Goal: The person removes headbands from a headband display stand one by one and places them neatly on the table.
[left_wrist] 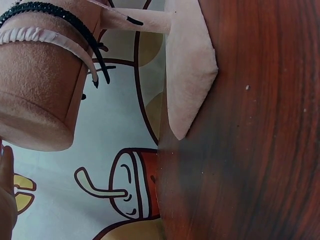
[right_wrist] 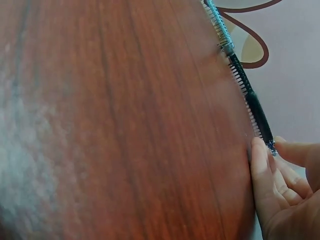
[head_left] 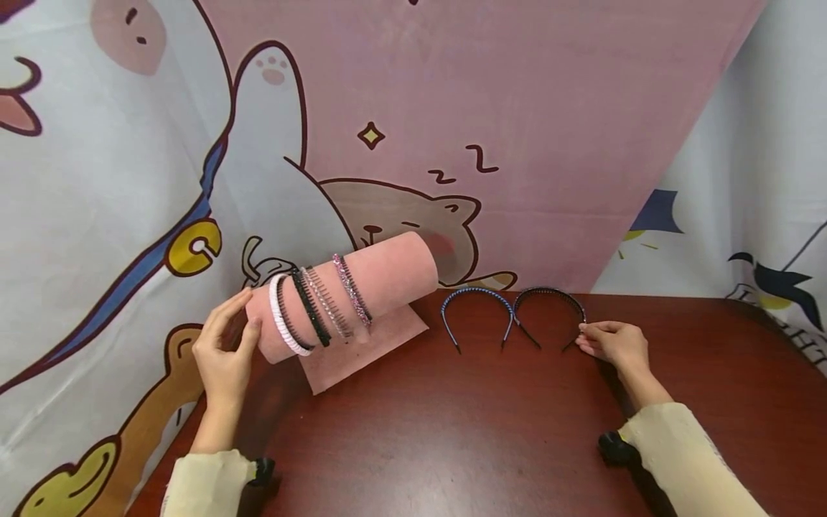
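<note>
A pink plush headband stand (head_left: pixel 394 273) has a thick horizontal roll above a flat base (head_left: pixel 371 352). Round the roll sit a white ruffled headband (head_left: pixel 282 316), a dark glittery headband (head_left: pixel 310 307), a clear beaded one (head_left: pixel 326 301) and a pink sparkly one (head_left: pixel 351 289). My left hand (head_left: pixel 222 352) holds the roll's near left end between thumb and fingers; the left wrist view catches only part of this hand. To the right, my right hand (head_left: pixel 617 348) pinches the right side of a black toothed headband (head_left: pixel 549 291), whose other side meets a blue headband (head_left: pixel 477 291).
The dark reddish wooden table (head_left: pixel 413 445) lies under everything. Behind it hangs a cartoon-printed cloth (head_left: pixel 549 143), close against the table's back edge and along the left side. Both headbands on the table lie near that back edge.
</note>
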